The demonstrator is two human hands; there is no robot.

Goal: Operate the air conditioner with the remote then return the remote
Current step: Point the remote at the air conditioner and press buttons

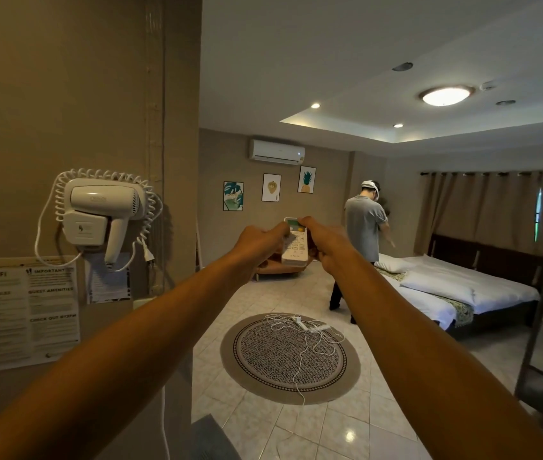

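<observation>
A white remote (pixel 296 247) with a small green screen at its top is held upright in front of me, its buttons facing me. My left hand (pixel 260 244) grips its left edge and my right hand (pixel 324 244) grips its right edge, a finger resting near the screen. Both arms are stretched forward. The white air conditioner (pixel 276 152) hangs high on the far wall, above and slightly left of the remote, with its flap looking shut.
A wall with a mounted hair dryer (pixel 101 210) and notice sheets (pixel 24 313) stands close on my left. A round rug (pixel 290 356) with a power strip and white cables lies on the tiled floor. Another person (pixel 363 237) stands by the bed (pixel 455 293) at right.
</observation>
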